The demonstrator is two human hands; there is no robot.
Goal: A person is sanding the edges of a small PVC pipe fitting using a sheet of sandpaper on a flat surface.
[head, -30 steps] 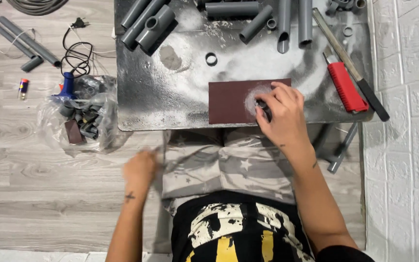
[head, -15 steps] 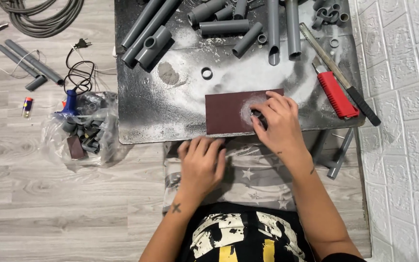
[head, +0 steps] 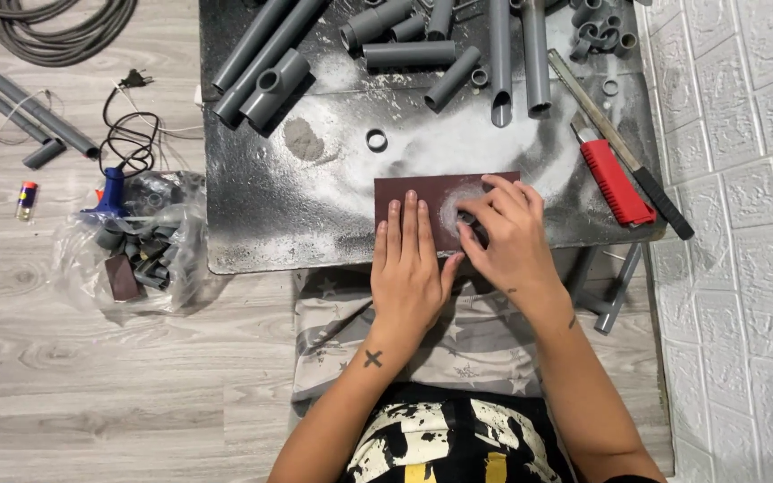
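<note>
A dark red sandpaper sheet (head: 436, 190) lies on the dusty black metal plate (head: 261, 224) in front of me. My left hand (head: 411, 268) lies flat with its fingers pressed on the sheet's left half, holding it down. My right hand (head: 507, 233) is on the right half. Its fingertips pinch a small dark grey pipe piece (head: 473, 224) against the paper, and the piece is mostly hidden by the fingers. A patch of white dust marks the paper beside it.
Grey pipes and fittings (head: 266, 54) crowd the plate's far side, with a loose ring (head: 376, 140) nearer. A red-handled saw (head: 615, 179) lies at the right by the white tiled wall (head: 744, 224). On the floor at left are a bag of fittings (head: 136, 246), a blue glue gun (head: 111, 190) and a coiled hose (head: 55, 31).
My left hand rose from my lap up to the plate's edge and now presses on the sandpaper. My right hand has stayed on the sheet with the small piece.
</note>
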